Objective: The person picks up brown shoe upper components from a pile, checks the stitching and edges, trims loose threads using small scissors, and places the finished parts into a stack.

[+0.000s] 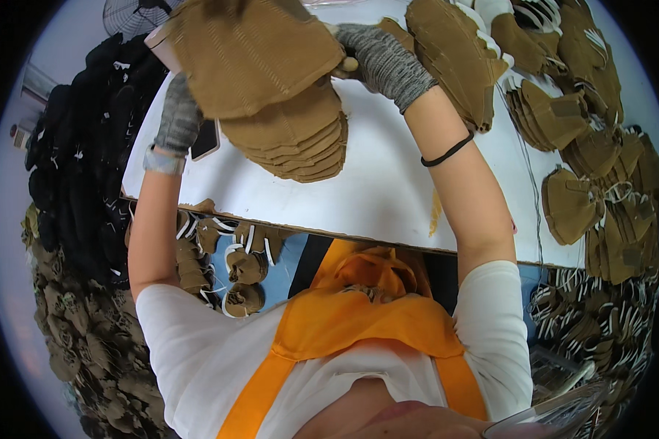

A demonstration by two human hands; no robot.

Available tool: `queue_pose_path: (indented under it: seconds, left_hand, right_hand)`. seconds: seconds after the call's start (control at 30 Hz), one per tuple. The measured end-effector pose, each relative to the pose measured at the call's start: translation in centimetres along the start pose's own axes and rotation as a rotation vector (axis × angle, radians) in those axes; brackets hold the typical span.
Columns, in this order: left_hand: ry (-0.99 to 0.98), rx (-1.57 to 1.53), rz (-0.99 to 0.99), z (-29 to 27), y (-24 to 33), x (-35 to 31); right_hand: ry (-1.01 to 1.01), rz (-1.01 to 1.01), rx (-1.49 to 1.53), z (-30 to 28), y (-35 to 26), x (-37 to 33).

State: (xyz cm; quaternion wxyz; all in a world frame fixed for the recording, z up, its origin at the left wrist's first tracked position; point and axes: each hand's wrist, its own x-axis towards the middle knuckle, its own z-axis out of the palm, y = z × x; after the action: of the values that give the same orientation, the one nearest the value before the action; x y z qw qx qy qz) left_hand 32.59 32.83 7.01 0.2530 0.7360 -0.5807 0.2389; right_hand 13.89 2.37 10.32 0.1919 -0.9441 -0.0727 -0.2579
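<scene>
A brown sewn fabric piece (260, 55) with stitched seams is raised above the table's far left part, between my two hands. My right hand (381, 62), in a grey knitted glove with bare fingertips, is closed at its right edge. Along the lower left edge is my left hand (179, 117), gloved alike; its fingers are hidden behind the fabric. Below the raised piece lies an overlapping stack of similar brown pieces (300, 150) on the white table (373, 183). Beside my left wrist, a phone-like dark object (206, 139) with a pale rim is partly covered.
More brown pieces (450, 62) lie beyond my right hand, and several bundles (567, 205) line the table's right side. A thin dark cable (531, 168) crosses the tabletop there. Black goods (88, 168) are heaped at left, with a fan (135, 14) behind. Brown piles (88, 329) stand lower left.
</scene>
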Motion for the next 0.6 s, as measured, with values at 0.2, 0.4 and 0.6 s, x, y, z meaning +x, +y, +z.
queue_pose_path:
  seconds: [0.2, 0.4, 0.6]
  left_hand:
    - [0.169, -0.155, -0.194, 4.3, -3.8, -4.9]
    - [0.052, -0.793, -0.383, 1.4, -2.5, -1.8]
    - [-0.031, -0.603, -0.578, 1.1, 3.7, 2.1]
  right_hand:
    - [0.155, -0.171, -0.140, 4.0, 2.7, -1.3]
    - [-0.037, 0.385, 0.653, 1.1, -1.2, -1.6]
    - [0.209, 0.135, 0.473, 5.9, 2.3, -4.5]
